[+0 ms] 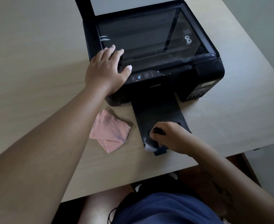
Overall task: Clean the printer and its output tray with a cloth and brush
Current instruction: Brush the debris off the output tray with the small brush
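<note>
A black Epson printer (173,78) stands on the table with its scanner lid (133,4) raised and the glass bare. Its black output tray (157,113) is pulled out toward me. My left hand (107,71) lies flat on the printer's front left corner, fingers spread, holding nothing. My right hand (170,136) is at the tray's near end, closed around a black-handled brush (150,142) whose pale bristles touch the tray's front left edge. A folded pink cloth (110,131) lies on the table just left of the tray, touched by neither hand.
The light wooden table (36,70) has its front edge close to my lap. Its right corner (262,146) ends near the printer's side. A few pale crumbs speckle the surface to the right of the tray (196,114). My legs and dark shorts are below the table edge.
</note>
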Motion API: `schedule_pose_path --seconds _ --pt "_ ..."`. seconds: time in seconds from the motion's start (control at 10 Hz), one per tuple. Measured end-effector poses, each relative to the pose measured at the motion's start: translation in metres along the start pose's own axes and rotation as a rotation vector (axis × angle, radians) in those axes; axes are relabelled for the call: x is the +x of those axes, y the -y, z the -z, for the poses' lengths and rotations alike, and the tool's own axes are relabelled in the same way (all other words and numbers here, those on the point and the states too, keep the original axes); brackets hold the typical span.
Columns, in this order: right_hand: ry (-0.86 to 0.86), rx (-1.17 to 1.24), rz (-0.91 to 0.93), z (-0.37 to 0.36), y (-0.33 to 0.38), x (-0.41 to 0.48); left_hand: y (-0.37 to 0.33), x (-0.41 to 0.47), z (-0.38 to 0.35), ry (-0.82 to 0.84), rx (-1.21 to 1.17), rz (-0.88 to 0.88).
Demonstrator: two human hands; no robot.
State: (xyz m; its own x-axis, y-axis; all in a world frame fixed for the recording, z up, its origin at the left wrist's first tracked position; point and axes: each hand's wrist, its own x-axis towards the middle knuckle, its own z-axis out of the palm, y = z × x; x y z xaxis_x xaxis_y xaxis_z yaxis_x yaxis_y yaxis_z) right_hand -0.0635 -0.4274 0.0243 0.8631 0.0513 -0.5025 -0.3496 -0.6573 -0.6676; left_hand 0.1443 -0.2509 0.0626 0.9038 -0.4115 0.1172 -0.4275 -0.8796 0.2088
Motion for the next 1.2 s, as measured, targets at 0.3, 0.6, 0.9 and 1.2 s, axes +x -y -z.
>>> schedule_pose_path --seconds 0.3,0.6,0.9,1.2 --pt "-0.451 -0.111 -0.083 0.028 -0.036 -0.036 -0.001 -0.001 0.001 0.0 -0.001 0.006" --pt "-0.277 0.016 -0.043 0.02 -0.039 -0.029 -0.002 -0.002 0.001 -0.003 0.004 0.003" --pt "-0.322 0.03 -0.083 0.017 -0.026 -0.021 -0.003 -0.002 0.002 -0.015 0.014 0.004" --pt "-0.557 0.04 -0.041 -0.003 -0.027 -0.023 -0.005 -0.003 0.002 -0.006 0.015 0.006"
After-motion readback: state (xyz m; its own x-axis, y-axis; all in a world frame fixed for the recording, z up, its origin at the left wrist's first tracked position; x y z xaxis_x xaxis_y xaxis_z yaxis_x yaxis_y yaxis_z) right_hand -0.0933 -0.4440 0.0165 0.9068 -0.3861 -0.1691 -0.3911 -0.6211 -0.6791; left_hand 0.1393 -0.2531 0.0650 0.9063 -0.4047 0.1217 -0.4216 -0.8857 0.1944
